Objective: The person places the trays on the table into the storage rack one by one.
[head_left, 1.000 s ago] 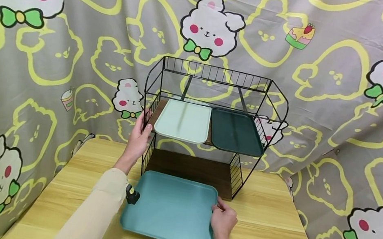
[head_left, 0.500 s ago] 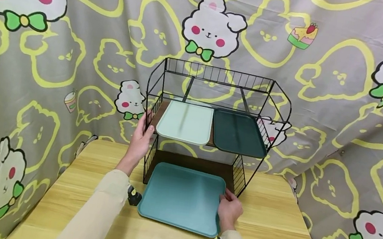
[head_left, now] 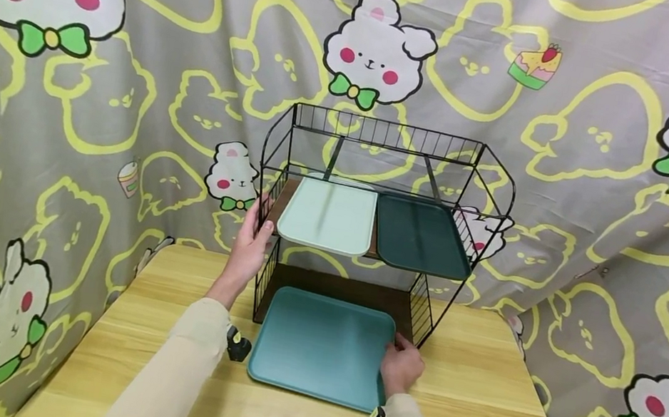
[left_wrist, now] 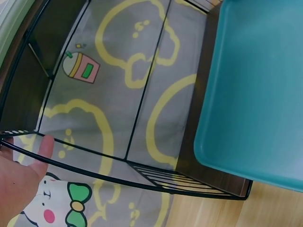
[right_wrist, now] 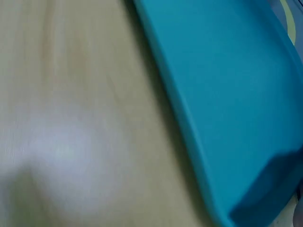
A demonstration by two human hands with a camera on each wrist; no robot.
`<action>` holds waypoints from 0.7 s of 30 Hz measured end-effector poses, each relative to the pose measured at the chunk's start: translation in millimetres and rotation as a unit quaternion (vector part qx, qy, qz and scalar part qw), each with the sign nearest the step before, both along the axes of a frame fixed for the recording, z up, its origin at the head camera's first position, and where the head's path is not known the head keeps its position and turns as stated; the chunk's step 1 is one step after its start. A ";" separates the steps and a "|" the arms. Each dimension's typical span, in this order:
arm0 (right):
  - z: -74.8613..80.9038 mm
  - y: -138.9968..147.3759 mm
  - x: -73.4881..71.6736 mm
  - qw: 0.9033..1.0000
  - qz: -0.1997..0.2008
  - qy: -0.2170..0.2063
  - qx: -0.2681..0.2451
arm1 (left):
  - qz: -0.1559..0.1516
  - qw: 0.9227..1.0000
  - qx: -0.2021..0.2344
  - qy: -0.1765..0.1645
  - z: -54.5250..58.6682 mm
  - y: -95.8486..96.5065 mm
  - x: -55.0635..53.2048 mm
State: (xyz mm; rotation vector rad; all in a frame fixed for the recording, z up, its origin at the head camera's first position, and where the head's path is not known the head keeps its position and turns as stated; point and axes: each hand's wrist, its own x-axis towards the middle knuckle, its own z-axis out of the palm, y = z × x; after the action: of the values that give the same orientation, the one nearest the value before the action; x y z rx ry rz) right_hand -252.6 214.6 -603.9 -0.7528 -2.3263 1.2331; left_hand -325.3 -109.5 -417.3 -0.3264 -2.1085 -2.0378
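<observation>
A black two-tier wire rack with dark wooden shelves stands on the table. My left hand [head_left: 247,249] grips its left front post beside the upper shelf; in the left wrist view the fingers and thumb [left_wrist: 46,146] are round the wire. With my right hand [head_left: 402,367] I hold the right edge of a large teal tray [head_left: 321,348]. The tray's far part lies over the lower shelf [head_left: 329,284], while its near part juts out over the table. In the right wrist view the tray [right_wrist: 222,104] fills the right side, and most of that hand is out of frame.
On the upper shelf sit a mint tray [head_left: 330,216] at left and a dark green tray [head_left: 424,236] at right, side by side. The wooden table [head_left: 474,402] spreads around the rack. A patterned curtain [head_left: 460,61] hangs behind and at both sides.
The teal tray has moved away from me, over the lower shelf, with my right hand on its edge; over the last half second it barely shifts. My left hand stays on the post.
</observation>
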 end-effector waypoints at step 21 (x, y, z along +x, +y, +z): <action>-21.4 -8.5 51.3 0.996 -0.005 0.052 0.070 | -0.004 1.000 -0.001 -0.009 3.0 0.5 2.4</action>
State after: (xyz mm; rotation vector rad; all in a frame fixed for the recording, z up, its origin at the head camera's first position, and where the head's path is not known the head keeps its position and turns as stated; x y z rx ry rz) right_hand -201.3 206.1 -625.3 -0.6362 -2.2947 1.0649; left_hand -322.9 -109.0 -414.3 -0.3178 -2.1224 -2.0512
